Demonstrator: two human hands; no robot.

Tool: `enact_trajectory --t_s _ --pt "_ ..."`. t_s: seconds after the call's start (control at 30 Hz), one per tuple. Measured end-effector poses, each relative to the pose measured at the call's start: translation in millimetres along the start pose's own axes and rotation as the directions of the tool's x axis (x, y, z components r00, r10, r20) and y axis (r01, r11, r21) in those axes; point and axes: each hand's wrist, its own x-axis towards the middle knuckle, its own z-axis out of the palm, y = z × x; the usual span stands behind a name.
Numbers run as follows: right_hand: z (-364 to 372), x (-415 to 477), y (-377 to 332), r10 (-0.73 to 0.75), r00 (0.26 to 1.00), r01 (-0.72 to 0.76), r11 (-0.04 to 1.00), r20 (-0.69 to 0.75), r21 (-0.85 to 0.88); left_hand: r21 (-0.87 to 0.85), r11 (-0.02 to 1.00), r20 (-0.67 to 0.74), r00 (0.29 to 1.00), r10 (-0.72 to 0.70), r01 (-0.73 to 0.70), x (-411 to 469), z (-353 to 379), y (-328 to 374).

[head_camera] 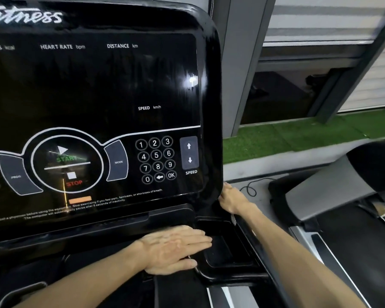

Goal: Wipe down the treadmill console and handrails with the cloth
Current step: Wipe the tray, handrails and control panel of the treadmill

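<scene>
Cloth is nowhere in view; soft and light, it should bunch anywhere. Console [98, 85] is glossy, rigid, fixed. Left hand [173, 247] lies flat on the tray [229, 277], grip apart; right hand [231, 200] touches the console's corner, grip hidden.

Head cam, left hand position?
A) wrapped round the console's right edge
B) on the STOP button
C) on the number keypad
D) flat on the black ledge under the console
D: the left hand lies flat, fingers straight, on the black ledge below the console, off the buttons. The right hand is the one at the console's lower right edge.
</scene>
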Motion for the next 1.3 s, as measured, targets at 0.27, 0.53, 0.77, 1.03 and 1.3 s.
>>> enact_trajectory --t_s 0.27,0.53,0.77,1.03,1.3 --pt "18.6 -57.0 10.5 -0.042 0.989 0.054 0.995 -0.139 0.080 0.076 0.997 -0.019 0.999 -0.031 0.033 0.3 4.5 3.3" --pt "42.5 -167.6 29.5 -0.054 0.990 0.068 0.992 -0.132 0.110 0.086 0.996 -0.061 0.998 -0.026 0.031 -1.3 4.8 6.5" --pt "22.5 -85.4 18.5 0.025 0.996 -0.020 0.998 -0.083 0.067 0.087 0.995 -0.074 0.997 -0.037 0.044 -0.1 7.8 6.0" --pt "2.7 16.4 29.3 -0.011 0.988 0.000 0.997 0.155 0.074 0.084 0.996 -0.073 0.997 -0.022 0.028 0.8 9.6 1.5" --pt "33.8 -87.5 44.4 -0.161 0.984 0.169 0.977 -0.073 0.128 0.110 0.993 -0.079 0.996 -0.028 0.036 1.6 10.6 1.9"
